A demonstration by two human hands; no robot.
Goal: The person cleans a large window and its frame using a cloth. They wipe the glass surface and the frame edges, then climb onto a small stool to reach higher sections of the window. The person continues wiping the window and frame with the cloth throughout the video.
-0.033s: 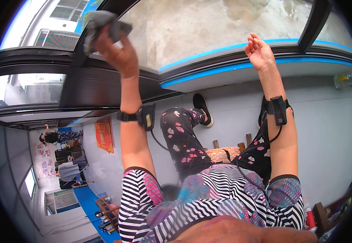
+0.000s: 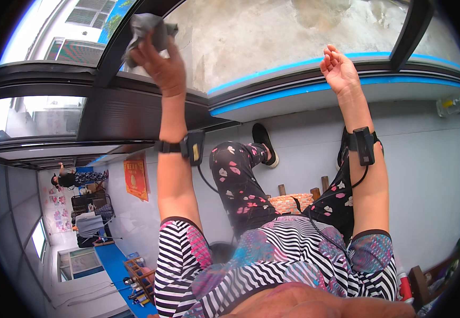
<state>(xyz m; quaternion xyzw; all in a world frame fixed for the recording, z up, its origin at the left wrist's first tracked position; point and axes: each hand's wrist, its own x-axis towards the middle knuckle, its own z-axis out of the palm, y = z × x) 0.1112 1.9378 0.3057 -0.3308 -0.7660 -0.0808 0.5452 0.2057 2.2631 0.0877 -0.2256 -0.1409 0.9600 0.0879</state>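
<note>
My left hand [image 2: 162, 69] is raised against a dark-framed window, its fingers bent over a crumpled grey cloth [image 2: 148, 33]. The cloth lies on or close to the dark frame and the edge of the pane; whether it presses on the glass I cannot tell. My right hand [image 2: 341, 71] is held up with the palm showing and the fingers loosely bent. Nothing shows in it. It is nearest to the blue-edged sill [image 2: 304, 99], in front of the large window pane [image 2: 261, 40].
A clear bottle with a yellow cap [image 2: 449, 105] stands at the right. A woven-seat stool [image 2: 291, 202] is beneath me. Far left, another person [image 2: 71, 178] is by the windows, near a blue table [image 2: 110, 267]. A red poster [image 2: 136, 179] hangs on the wall.
My left hand and the grey cloth have shifted a little to the right along the window. My right hand has hardly moved.
</note>
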